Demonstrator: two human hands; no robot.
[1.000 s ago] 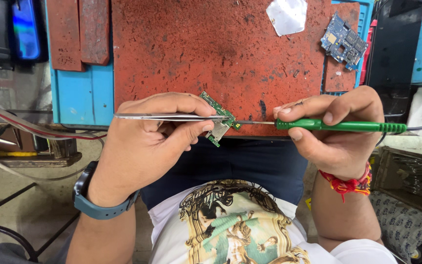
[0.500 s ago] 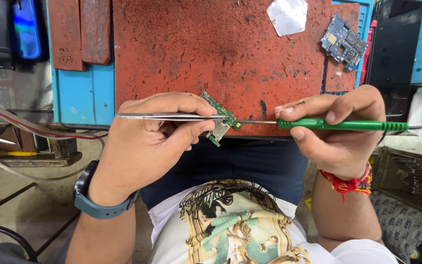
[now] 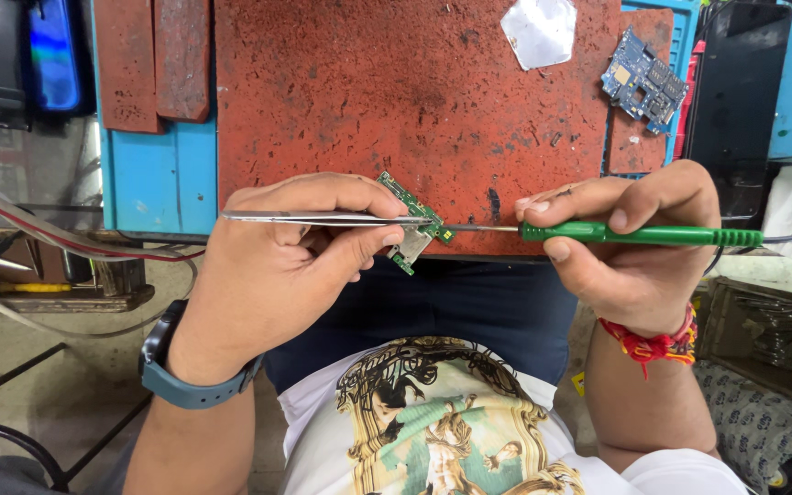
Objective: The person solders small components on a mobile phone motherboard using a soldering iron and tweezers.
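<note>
Small circuit board held over the near edge of the mat

Left hand point(image 3: 277, 266) pins the small green circuit board point(image 3: 414, 229) with thin metal tweezers point(image 3: 323, 218); the green-handled soldering iron point(image 3: 634, 235) meets it from the right, over the worn red mat point(image 3: 396, 101).

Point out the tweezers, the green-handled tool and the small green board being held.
tweezers point(image 3: 323, 218), head view, mid-length of steel arms.
green-handled tool point(image 3: 671, 236), head view, on handle.
small green board point(image 3: 419, 229), head view, its centre.

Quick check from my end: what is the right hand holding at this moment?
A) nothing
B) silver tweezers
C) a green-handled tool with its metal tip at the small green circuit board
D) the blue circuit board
C: the right hand grips the green-handled tool, its thin metal tip meeting the small green circuit board that the left hand holds along with silver tweezers.
</note>
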